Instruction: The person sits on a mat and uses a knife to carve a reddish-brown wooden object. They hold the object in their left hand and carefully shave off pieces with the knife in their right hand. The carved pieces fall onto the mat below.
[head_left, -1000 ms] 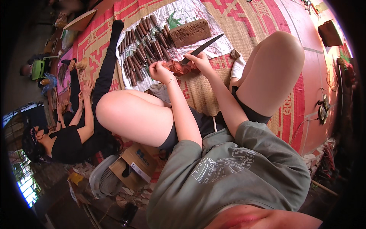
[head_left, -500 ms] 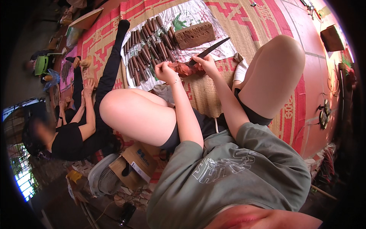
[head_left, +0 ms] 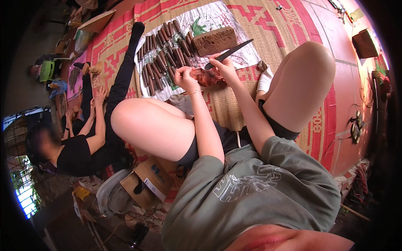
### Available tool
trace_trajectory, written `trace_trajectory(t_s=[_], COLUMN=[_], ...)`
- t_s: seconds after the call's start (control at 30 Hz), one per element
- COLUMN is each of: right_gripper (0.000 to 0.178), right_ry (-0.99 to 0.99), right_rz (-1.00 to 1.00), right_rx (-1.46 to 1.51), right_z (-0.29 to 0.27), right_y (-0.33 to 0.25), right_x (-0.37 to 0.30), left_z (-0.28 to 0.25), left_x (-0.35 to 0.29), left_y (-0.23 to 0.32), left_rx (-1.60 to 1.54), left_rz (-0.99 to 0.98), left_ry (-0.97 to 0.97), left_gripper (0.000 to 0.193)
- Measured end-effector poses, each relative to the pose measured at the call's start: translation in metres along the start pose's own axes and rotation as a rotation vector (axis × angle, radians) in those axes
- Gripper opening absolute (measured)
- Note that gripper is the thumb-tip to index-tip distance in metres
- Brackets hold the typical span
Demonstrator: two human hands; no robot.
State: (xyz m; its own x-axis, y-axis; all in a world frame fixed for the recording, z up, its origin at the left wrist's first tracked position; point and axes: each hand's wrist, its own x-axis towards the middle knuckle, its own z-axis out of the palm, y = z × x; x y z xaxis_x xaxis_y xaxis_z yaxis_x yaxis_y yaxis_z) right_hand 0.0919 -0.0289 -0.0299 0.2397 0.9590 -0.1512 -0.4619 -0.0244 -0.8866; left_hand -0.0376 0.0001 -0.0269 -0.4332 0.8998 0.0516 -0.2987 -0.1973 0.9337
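Observation:
My right hand (head_left: pixel 222 67) is closed around the near end of a long dark knife (head_left: pixel 234 51), whose tip points away to the far right. Bent and pinched together, the fingers of my left hand (head_left: pixel 186 79) hold something too small to make out. Between and just below both hands lies a glossy red-brown bundle (head_left: pixel 207 78), its kind unclear. Several brown, rod-like pieces (head_left: pixel 161 59) lie in rows on a white printed sheet (head_left: pixel 171 91) beyond my left hand. A carved brown block (head_left: pixel 214 40) rests on the sheet beyond my right hand.
Beneath everything is a red and tan woven mat (head_left: pixel 226 106). A grey cloth (head_left: pixel 181 102) lies by my left knee. To the left sits another person (head_left: pixel 75 157) with legs stretched along the mat. A cardboard box (head_left: pixel 148 182) and a fan (head_left: pixel 113 194) stand behind.
My right hand and the knife's near end have shifted slightly left, toward my left hand. My left hand has turned a little and stays pinched. The rows of pieces look the same.

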Motion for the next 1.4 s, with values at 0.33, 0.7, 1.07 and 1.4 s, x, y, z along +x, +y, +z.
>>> trace_trajectory(t_s=[0.33,0.7,1.07,1.4], right_gripper=[0.014,0.016,0.014,0.013], right_ry=[0.021,0.056,0.042,0.059], right_rz=[-0.018,-0.005,-0.016,0.002], right_rx=[-0.113,-0.072,0.046,-0.027], right_z=[0.012,0.016,0.028,-0.003], right_y=[-0.003,-0.004,-0.011,0.009], right_x=[-0.013,-0.011,-0.013,-0.005], left_z=[0.000,0.004,0.001,0.014], left_x=[0.004,-0.002,-0.004,-0.014], left_y=[0.002,0.004,0.005,0.023], left_rx=[-0.019,-0.039,-0.008,-0.003], left_rz=[-0.025,-0.014,0.045,0.044], left_ry=[-0.094,-0.150,-0.162,-0.214], left_gripper=[0.007,0.006,0.004,0.005])
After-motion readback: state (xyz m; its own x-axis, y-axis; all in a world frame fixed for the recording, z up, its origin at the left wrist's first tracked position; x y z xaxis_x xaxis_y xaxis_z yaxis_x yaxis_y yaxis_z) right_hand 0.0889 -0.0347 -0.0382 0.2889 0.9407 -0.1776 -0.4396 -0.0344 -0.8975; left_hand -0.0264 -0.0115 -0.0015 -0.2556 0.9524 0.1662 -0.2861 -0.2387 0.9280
